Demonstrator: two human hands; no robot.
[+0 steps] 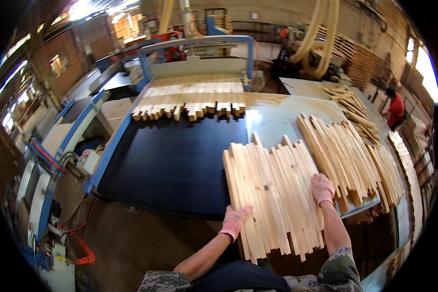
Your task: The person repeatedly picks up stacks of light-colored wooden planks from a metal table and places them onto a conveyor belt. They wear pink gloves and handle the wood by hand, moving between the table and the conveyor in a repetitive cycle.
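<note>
Between my hands is a row of light wooden strips [272,187], side by side with uneven ends. My left hand [235,223], in a pink glove, grips the left outer strip near its close end. The right hand [322,189], gloved in pink too, presses on the row's right side, fingers curled over the edge. The strips' left far corner overlaps the black conveyor belt [170,163]; the rest lies over the metal table [282,114] and juts past its near edge. Farther up the belt, another row of strips [192,95] lies under a blue machine frame [197,44].
More strips [340,158] are stacked on the table to the right, with loose sticks [353,112] behind them. A person in red [396,109] is at the far right. Left of the belt stand blue-framed machinery and a coiled red hose [82,248]. Pale ducts [321,39] hang at the back.
</note>
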